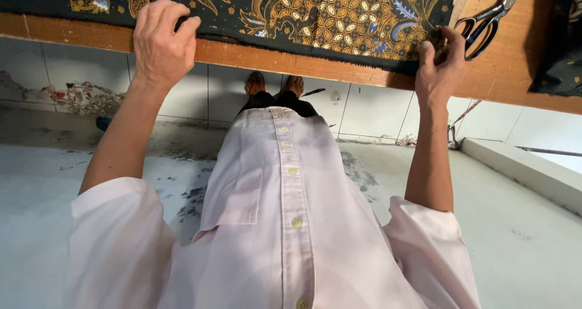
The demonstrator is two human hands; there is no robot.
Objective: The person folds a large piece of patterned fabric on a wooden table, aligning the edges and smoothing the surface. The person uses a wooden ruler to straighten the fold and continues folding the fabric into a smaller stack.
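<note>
A dark patterned cloth (339, 12) with gold and blue motifs lies on a wooden table (260, 54) along the top of the view. My left hand (162, 42) curls over the cloth's near edge at the left, fingers closed on it. My right hand (441, 63) pinches the cloth's near edge at the right, close to the table's rim. Large black-handled scissors (488, 18) lie on the bare wood just right of that hand, not touched.
Below the table I see my pale pink buttoned shirt (285, 224), my feet (274, 85) on white floor tiles, scraps of fabric (79, 97) at the left, and a white raised ledge (521, 163) at the right.
</note>
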